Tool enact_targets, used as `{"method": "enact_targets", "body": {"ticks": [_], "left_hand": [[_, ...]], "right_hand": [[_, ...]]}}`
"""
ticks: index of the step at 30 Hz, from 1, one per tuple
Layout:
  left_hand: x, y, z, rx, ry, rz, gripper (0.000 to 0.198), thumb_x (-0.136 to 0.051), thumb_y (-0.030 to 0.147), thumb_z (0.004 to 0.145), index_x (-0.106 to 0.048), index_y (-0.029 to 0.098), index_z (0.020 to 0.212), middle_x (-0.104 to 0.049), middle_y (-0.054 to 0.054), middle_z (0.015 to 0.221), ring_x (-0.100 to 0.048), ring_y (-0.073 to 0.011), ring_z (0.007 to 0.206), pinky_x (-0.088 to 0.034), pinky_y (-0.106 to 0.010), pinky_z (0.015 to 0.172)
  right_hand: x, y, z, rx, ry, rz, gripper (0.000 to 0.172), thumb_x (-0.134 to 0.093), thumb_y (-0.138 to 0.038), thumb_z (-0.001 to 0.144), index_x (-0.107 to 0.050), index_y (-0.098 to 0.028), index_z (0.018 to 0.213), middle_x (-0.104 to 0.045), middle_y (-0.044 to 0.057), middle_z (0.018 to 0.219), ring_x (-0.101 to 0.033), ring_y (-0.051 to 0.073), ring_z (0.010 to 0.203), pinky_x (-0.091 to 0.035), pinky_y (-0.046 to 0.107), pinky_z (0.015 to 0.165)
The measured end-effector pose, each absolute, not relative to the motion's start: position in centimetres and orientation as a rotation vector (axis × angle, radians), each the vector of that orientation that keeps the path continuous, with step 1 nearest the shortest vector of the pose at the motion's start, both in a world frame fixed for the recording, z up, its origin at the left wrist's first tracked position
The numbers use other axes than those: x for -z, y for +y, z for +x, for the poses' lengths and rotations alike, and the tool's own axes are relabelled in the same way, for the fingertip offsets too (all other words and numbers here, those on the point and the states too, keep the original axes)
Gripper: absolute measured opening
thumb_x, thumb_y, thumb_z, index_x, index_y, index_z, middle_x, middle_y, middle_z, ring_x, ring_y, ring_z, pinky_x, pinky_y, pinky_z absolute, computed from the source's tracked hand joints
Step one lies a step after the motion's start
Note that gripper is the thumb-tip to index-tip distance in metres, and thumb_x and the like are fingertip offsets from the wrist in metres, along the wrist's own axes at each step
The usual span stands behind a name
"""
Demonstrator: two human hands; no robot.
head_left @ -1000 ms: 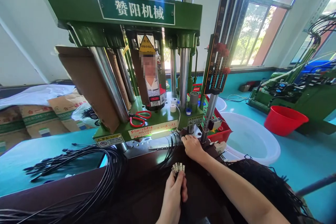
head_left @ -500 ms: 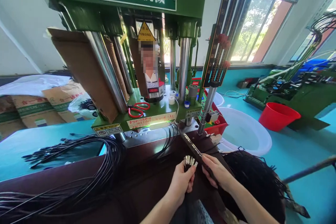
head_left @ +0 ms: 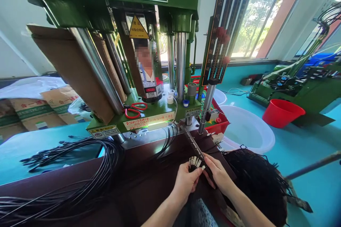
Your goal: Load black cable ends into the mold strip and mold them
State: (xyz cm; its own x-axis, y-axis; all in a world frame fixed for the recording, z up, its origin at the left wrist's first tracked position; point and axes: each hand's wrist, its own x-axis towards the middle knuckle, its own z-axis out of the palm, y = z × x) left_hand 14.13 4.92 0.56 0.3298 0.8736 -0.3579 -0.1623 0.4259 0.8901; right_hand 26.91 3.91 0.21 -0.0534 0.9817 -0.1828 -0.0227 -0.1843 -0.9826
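My left hand (head_left: 186, 181) is closed around a small bunch of black cables whose pale metal plug ends (head_left: 195, 162) fan out above the fingers. My right hand (head_left: 217, 173) meets it from the right, its fingertips pinching at one of those plug ends. Both hands hover over the dark brown worktable (head_left: 149, 173), just beside a long metal jig bar (head_left: 194, 143) that runs diagonally from the green press machine (head_left: 128, 42) towards me.
A thick bundle of black cables (head_left: 87, 170) lies on the table's left; another dark heap (head_left: 255, 181) sits at my right. Red scissors (head_left: 132, 110) rest on the press base. A white tub (head_left: 247, 131), a red bucket (head_left: 282, 112) and cardboard sacks (head_left: 32, 113) stand around.
My right hand left the machine's base, came back towards me and now touches the plug ends. The left hand lifted the bunch slightly forward and right.
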Motion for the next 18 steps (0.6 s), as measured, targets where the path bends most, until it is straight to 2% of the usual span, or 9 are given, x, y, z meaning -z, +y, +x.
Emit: {"method": "enact_targets", "body": {"ticks": [4, 8, 11, 13, 16, 18], "left_hand": [[-0.3, 4.8, 14.5, -0.814, 1.007, 0.895, 0.036, -0.067, 0.045, 0.057, -0.044, 0.018, 0.06, -0.034, 0.011, 0.033, -0.02, -0.0016, 0.026, -0.012, -0.017, 0.027], [0.3, 4.8, 14.7, -0.897, 1.074, 1.0, 0.03, -0.064, 0.041, 0.063, -0.048, 0.016, 0.062, -0.037, 0.009, 0.037, -0.026, -0.0025, 0.029, -0.017, -0.018, 0.03], [0.4, 5.0, 14.2, -0.924, 1.077, 1.089, 0.034, -0.06, 0.047, 0.065, -0.05, 0.015, 0.062, -0.043, 0.006, 0.042, -0.034, -0.0047, 0.032, -0.024, -0.019, 0.032], [0.2, 5.4, 13.6, -0.964, 1.092, 1.058, 0.04, -0.057, 0.055, 0.066, -0.05, 0.016, 0.063, -0.041, 0.007, 0.043, -0.034, -0.0047, 0.034, -0.026, -0.018, 0.032], [0.0, 5.9, 12.9, -1.003, 1.104, 0.868, 0.044, -0.049, 0.063, 0.067, -0.045, 0.019, 0.068, -0.028, 0.011, 0.043, -0.021, -0.003, 0.032, -0.016, -0.016, 0.031], [0.0, 6.0, 12.9, -0.96, 1.097, 0.805, 0.042, -0.052, 0.062, 0.065, -0.043, 0.021, 0.07, -0.026, 0.012, 0.044, -0.018, -0.003, 0.033, -0.012, -0.016, 0.031]], "right_hand": [[0.0, 3.9, 26.8, -1.38, -1.184, -1.319, 0.049, -0.039, -0.047, 0.084, -0.049, -0.013, 0.118, -0.041, -0.008, 0.039, -0.03, 0.005, 0.025, -0.02, 0.015, 0.023], [0.5, 3.8, 26.8, -1.268, -1.268, -1.384, 0.05, -0.038, -0.049, 0.085, -0.047, -0.015, 0.121, -0.038, -0.009, 0.04, -0.029, 0.005, 0.027, -0.022, 0.015, 0.025], [0.7, 3.7, 26.8, -1.287, -1.264, -1.376, 0.051, -0.039, -0.049, 0.084, -0.046, -0.015, 0.121, -0.039, -0.008, 0.042, -0.029, 0.005, 0.028, -0.023, 0.015, 0.025], [0.5, 3.7, 26.9, -1.333, -1.201, -1.365, 0.053, -0.04, -0.049, 0.084, -0.044, -0.015, 0.124, -0.041, -0.008, 0.044, -0.03, 0.004, 0.028, -0.023, 0.015, 0.025], [0.0, 3.7, 26.9, -1.384, -1.094, -1.357, 0.055, -0.041, -0.048, 0.083, -0.035, -0.019, 0.13, -0.043, -0.008, 0.045, -0.032, 0.004, 0.027, -0.023, 0.014, 0.025], [-0.2, 3.7, 26.9, -1.402, -1.07, -1.348, 0.057, -0.041, -0.048, 0.083, -0.033, -0.021, 0.132, -0.043, -0.008, 0.043, -0.032, 0.004, 0.026, -0.021, 0.013, 0.024]]}}
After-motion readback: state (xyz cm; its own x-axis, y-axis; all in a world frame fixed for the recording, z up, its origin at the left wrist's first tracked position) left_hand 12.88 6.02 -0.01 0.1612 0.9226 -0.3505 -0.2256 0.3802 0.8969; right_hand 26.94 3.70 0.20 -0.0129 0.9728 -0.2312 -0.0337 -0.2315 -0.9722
